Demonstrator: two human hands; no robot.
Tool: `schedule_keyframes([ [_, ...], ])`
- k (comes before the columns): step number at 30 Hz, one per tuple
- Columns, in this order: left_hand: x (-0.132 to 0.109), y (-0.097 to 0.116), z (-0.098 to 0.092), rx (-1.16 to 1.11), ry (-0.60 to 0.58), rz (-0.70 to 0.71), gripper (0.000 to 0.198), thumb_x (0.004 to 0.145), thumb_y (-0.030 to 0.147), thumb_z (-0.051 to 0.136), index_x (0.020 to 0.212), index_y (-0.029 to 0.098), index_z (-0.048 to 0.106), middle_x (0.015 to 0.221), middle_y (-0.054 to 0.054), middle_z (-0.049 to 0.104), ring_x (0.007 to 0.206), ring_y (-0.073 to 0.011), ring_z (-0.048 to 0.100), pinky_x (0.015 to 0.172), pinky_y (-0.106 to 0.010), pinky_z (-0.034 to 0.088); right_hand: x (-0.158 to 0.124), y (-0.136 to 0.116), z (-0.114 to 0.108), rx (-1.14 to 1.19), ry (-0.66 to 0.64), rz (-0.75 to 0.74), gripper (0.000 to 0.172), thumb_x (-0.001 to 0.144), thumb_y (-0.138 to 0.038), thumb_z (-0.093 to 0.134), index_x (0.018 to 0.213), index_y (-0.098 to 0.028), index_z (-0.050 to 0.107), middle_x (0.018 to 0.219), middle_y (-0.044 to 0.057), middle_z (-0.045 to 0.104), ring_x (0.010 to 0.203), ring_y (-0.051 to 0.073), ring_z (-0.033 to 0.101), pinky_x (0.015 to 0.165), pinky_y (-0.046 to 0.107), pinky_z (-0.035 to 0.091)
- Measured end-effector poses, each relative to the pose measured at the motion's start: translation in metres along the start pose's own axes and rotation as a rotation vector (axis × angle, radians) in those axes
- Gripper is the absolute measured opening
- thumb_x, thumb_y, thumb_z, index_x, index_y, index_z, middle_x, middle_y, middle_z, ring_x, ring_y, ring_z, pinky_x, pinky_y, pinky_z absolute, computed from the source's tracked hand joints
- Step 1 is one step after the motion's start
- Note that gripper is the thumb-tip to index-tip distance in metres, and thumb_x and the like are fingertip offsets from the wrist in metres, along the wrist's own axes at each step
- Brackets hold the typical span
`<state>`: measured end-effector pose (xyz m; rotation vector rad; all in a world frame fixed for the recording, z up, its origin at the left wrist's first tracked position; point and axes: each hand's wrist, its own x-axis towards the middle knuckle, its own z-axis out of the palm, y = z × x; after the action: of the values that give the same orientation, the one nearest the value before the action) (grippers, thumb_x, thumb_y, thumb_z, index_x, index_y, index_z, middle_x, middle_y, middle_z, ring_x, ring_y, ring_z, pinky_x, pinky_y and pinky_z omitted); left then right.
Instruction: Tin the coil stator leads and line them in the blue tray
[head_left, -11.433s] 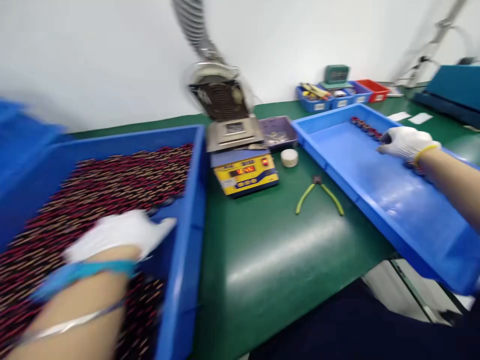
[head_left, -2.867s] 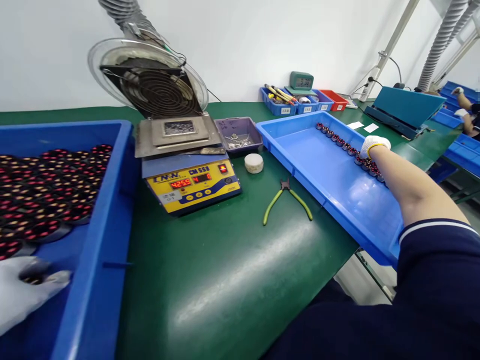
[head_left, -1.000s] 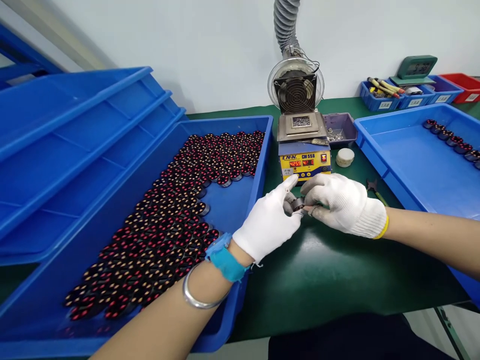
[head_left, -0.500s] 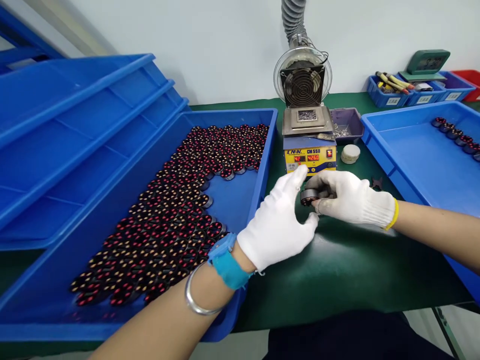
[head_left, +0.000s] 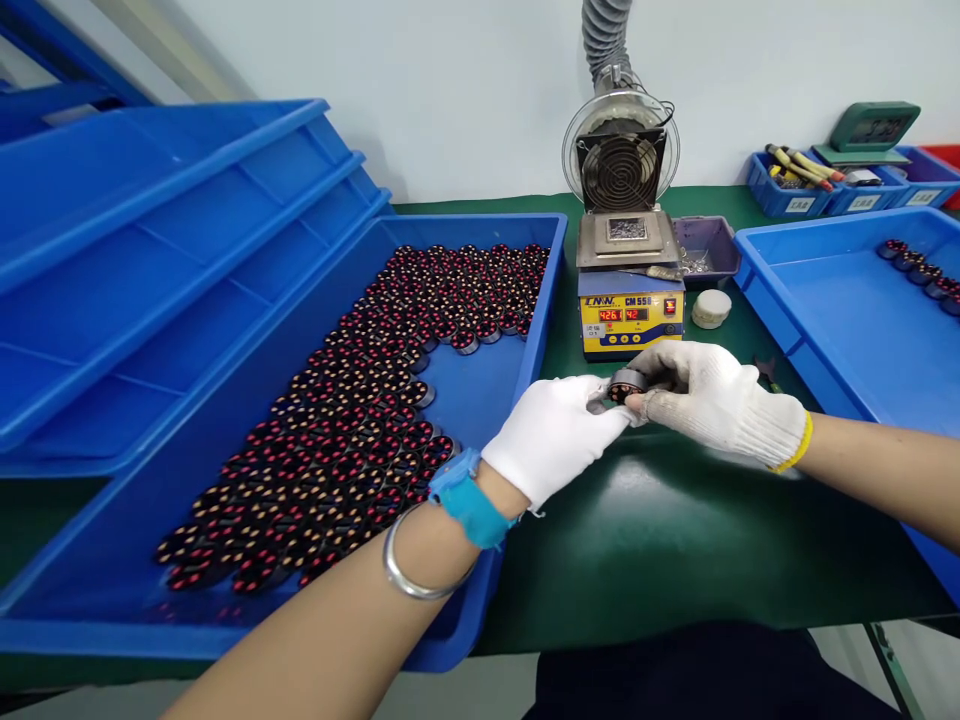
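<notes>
My right hand (head_left: 712, 400), in a white knit glove with a yellow cuff, grips a small round metal-rimmed part (head_left: 627, 384) with a dark, dotted face. On its other side my left hand (head_left: 555, 430), gloved in white, closes thumb and fingers on the same part. Both hands hold it just above the green table, in front of the yellow-fronted solder pot (head_left: 631, 315), whose display is lit. Many similar round parts (head_left: 360, 420), with red or pale dots, fill much of the blue tray (head_left: 553, 290) on the left.
Stacked blue trays (head_left: 150, 260) lean at far left. On the right, another blue tray (head_left: 847, 350) holds a row of round parts (head_left: 919, 268). A purple bin (head_left: 709, 245), a round white pad (head_left: 711, 308) and a small dark tool (head_left: 766, 372) lie near the pot.
My left hand, spread beside the part before, has closed onto it. My right hand keeps its grip. The whole view has shifted slightly.
</notes>
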<state>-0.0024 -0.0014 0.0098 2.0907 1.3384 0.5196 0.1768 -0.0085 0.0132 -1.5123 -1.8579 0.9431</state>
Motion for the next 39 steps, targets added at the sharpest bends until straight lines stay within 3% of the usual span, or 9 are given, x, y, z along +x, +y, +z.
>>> schedule_keyframes([
  [5,-0.001,0.003,-0.025,-0.372,-0.163,-0.152,0.022,0.080,0.036,0.062,0.071,0.017,0.068,0.051,0.001,0.060,0.037,-0.0100,0.049,0.038,-0.022,0.036,0.005,-0.003,-0.008,0.085,0.027,0.085,0.019,0.075,-0.030,0.067,0.088,-0.018,0.069,0.083,0.003,0.072,0.074,0.015,0.065,0.061,0.024,0.049],
  [9,0.000,0.000,-0.031,-0.567,0.066,-0.140,0.038,0.082,0.051,0.058,0.072,0.015,0.063,0.052,-0.001,0.059,0.040,-0.0107,0.051,0.043,-0.024,0.041,0.010,0.003,-0.009,0.193,0.044,0.156,0.024,0.073,-0.034,0.070,0.089,-0.017,0.069,0.073,0.003,0.070,0.068,0.014,0.064,0.057,0.022,0.048],
  [11,0.001,0.000,-0.023,-0.539,0.144,-0.111,0.044,0.087,0.056,0.049,0.075,0.015,0.062,0.056,-0.002,0.060,0.046,-0.0114,0.053,0.048,-0.024,0.044,0.010,0.006,-0.007,0.229,0.049,0.156,0.025,0.072,-0.035,0.071,0.089,-0.016,0.069,0.071,0.003,0.070,0.065,0.014,0.064,0.057,0.022,0.048],
  [16,-0.002,0.007,-0.005,-0.325,0.122,-0.097,0.039,0.089,0.045,0.050,0.061,0.018,0.053,0.050,0.002,0.054,0.045,-0.0094,0.050,0.046,-0.022,0.039,0.009,0.005,-0.005,0.240,0.047,0.151,0.024,0.070,-0.035,0.074,0.085,-0.017,0.070,0.067,0.001,0.069,0.062,0.013,0.062,0.056,0.022,0.049],
  [19,-0.005,0.009,-0.008,-0.400,0.080,-0.125,0.036,0.088,0.039,0.052,0.058,0.018,0.053,0.045,0.003,0.051,0.039,-0.0082,0.046,0.042,-0.021,0.036,0.010,0.004,-0.006,0.261,0.080,0.169,0.025,0.071,-0.037,0.073,0.086,-0.017,0.069,0.065,0.001,0.068,0.059,0.012,0.062,0.056,0.023,0.049],
  [24,0.000,0.009,-0.004,-0.469,0.069,-0.163,0.040,0.082,0.052,0.058,0.064,0.017,0.053,0.051,0.002,0.057,0.039,-0.0084,0.049,0.040,-0.021,0.038,0.010,0.004,-0.002,0.337,0.115,0.153,0.027,0.073,-0.035,0.071,0.092,-0.015,0.068,0.068,0.002,0.068,0.060,0.012,0.062,0.059,0.024,0.051],
  [32,-0.014,0.014,-0.012,-0.554,-0.076,-0.108,0.027,0.080,0.037,0.063,0.065,0.016,0.059,0.052,0.001,0.059,0.040,-0.0099,0.053,0.039,-0.021,0.043,0.013,0.006,-0.001,0.353,0.188,0.155,0.027,0.071,-0.034,0.073,0.090,-0.016,0.066,0.069,0.002,0.068,0.063,0.013,0.062,0.059,0.023,0.050],
  [36,-0.008,0.007,-0.013,-0.568,0.150,-0.127,0.040,0.087,0.052,0.051,0.071,0.016,0.059,0.055,0.000,0.059,0.040,-0.0093,0.051,0.038,-0.021,0.039,0.010,0.000,0.000,0.421,0.173,0.096,0.024,0.071,-0.031,0.071,0.089,-0.015,0.065,0.076,0.001,0.068,0.065,0.011,0.062,0.059,0.021,0.050],
  [39,-0.002,0.009,-0.004,-0.504,0.177,-0.129,0.036,0.089,0.047,0.051,0.071,0.016,0.056,0.056,0.001,0.059,0.041,-0.0077,0.050,0.040,-0.020,0.039,0.007,-0.005,0.004,0.419,0.155,0.042,0.018,0.073,-0.026,0.069,0.086,-0.014,0.065,0.079,0.002,0.069,0.067,0.011,0.063,0.058,0.020,0.051],
])
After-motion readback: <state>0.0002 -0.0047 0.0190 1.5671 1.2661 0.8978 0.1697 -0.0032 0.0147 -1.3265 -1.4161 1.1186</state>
